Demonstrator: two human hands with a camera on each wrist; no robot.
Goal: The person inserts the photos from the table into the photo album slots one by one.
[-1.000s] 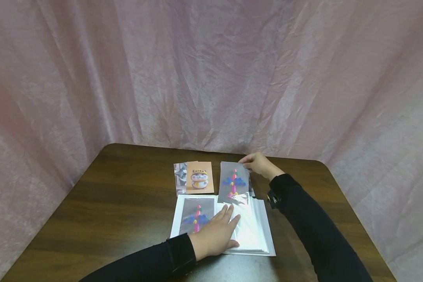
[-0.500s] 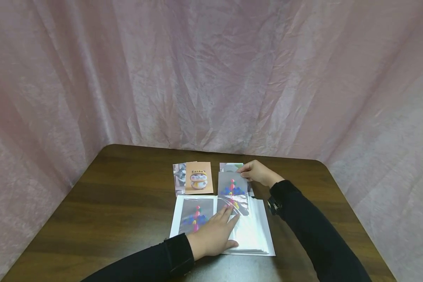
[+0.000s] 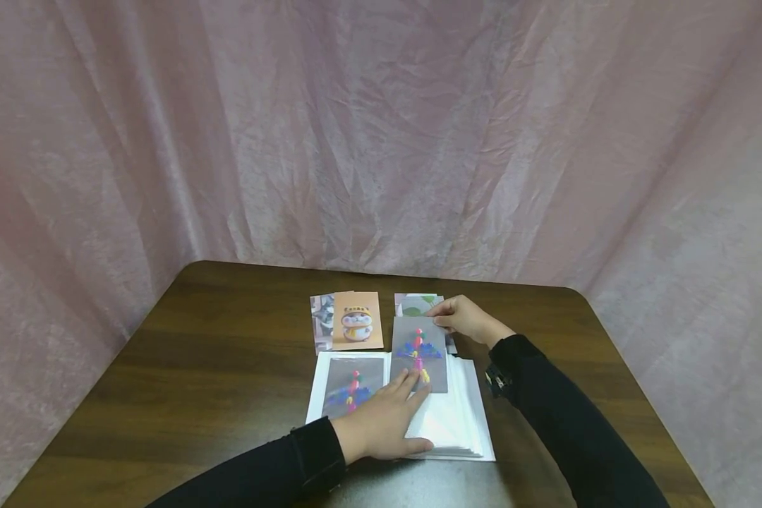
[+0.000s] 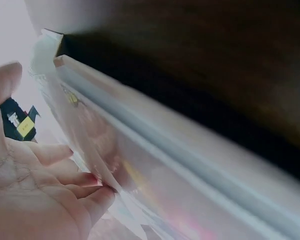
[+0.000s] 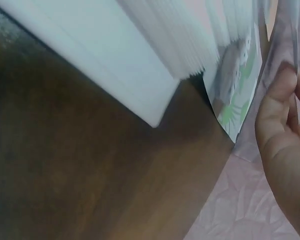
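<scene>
In the head view a white photo album (image 3: 447, 423) lies spread on the table. My right hand (image 3: 468, 319) pinches the upper right corner of a grey photo (image 3: 422, 342) printed with a pink, blue and yellow figure; its lower part overlaps the right page. The right wrist view shows thumb and fingers (image 5: 282, 95) gripping its edge. My left hand (image 3: 387, 422) rests with spread fingers on the album, fingertips over the photo's lower edge. A similar photo (image 3: 355, 384) fills the left page, partly hidden by that hand. In the left wrist view, fingertips (image 4: 102, 195) touch the clear page film.
Behind the album lie an orange photo (image 3: 358, 321) with a plush-like figure, overlapping a greyish photo (image 3: 322, 317). Further right, several photos (image 3: 413, 303) with green leaves lie partly under the held one. A pink curtain (image 3: 381, 141) hangs beyond the wooden table (image 3: 216, 353).
My right hand has drawn the grey photo toward me, lower over the right page, uncovering the leaf photos behind it. My left hand has stayed nearly still.
</scene>
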